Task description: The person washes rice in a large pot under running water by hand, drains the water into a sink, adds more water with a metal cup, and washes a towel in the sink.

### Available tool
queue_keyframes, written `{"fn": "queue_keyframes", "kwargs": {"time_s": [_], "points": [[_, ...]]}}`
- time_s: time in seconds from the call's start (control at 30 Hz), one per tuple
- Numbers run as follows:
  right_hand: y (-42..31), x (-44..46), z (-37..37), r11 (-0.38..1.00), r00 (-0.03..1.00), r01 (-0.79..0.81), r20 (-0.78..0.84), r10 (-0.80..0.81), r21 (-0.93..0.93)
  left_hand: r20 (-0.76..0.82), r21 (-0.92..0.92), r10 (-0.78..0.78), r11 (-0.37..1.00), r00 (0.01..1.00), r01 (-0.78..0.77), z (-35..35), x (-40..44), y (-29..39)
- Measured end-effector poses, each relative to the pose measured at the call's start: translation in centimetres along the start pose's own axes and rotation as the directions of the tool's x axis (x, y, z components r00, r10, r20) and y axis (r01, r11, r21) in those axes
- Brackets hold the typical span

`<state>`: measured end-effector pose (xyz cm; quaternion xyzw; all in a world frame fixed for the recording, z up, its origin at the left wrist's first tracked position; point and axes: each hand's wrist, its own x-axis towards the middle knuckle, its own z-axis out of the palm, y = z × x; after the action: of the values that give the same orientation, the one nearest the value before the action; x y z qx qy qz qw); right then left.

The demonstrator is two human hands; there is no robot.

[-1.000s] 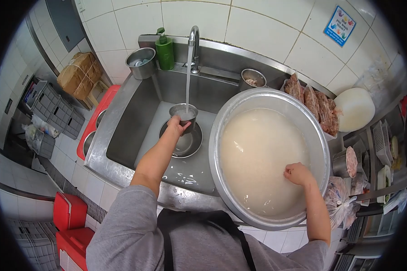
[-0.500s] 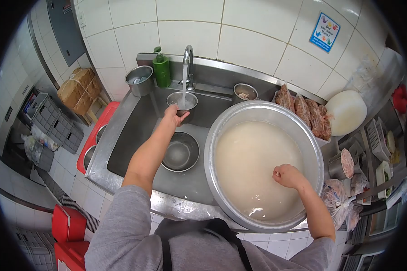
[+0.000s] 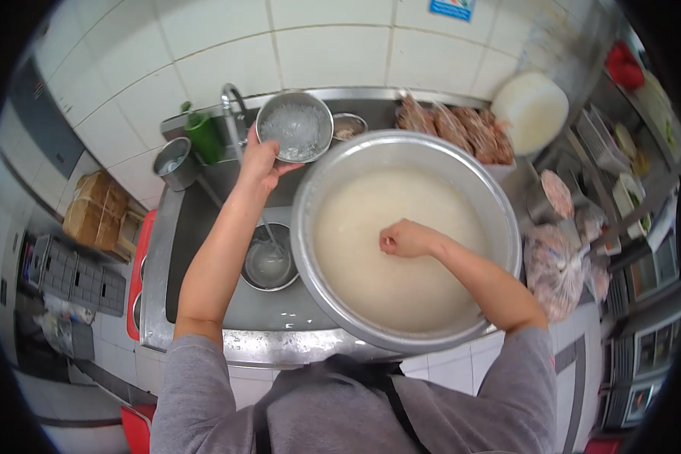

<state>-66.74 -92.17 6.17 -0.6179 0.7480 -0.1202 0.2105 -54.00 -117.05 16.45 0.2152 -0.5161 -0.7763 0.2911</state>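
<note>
My left hand (image 3: 261,168) grips a small steel bowl (image 3: 310,155) by its side, raised above the sink's back edge; bubbly water shows inside it. My right hand (image 3: 407,238) hovers in a loose fist over a large aluminium pot (image 3: 307,280) filled with cloudy whitish liquid (image 3: 371,295). Whether anything is inside that fist is hidden. From the curved faucet (image 3: 233,113) a stream runs down into a second steel bowl (image 3: 269,268) standing in the sink (image 3: 280,316).
Behind the pot are a small metal cup (image 3: 349,125) and bagged reddish-brown food (image 3: 454,125). A green pump bottle (image 3: 203,136) and a metal container (image 3: 175,168) stand at the sink's back left. Clear plastic bags (image 3: 554,268) hang at the right.
My left hand has lifted the bowl out from under the faucet and moved it right, towards the pot. The stream now falls into the lower bowl. My right hand has shifted left over the liquid.
</note>
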Motion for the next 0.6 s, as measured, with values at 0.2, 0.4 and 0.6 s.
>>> {"fn": "queue_keyframes", "kwargs": {"time_s": [0.2, 0.4, 0.6], "points": [[0.1, -0.7, -0.2, 0.973, 0.973, -0.207, 0.126, 0.194, 0.099, 0.136, 0.184, 0.210, 0.955, 0.968, -0.233, 5.1, -0.2, -2.7], [1.3, -1.1, 0.8, 0.995, 0.997, -0.067, 0.044, 0.071, -0.077, 0.432, 0.514, 0.653, 0.389, 0.622, -0.765, 8.8, -0.9, -4.1], [1.5, -0.9, -2.3, 0.994, 0.988, -0.101, 0.126, 0.095, 0.042, 0.647, 0.512, 0.630, 0.059, 0.430, -0.857, 10.1, -2.5, -3.0]]}}
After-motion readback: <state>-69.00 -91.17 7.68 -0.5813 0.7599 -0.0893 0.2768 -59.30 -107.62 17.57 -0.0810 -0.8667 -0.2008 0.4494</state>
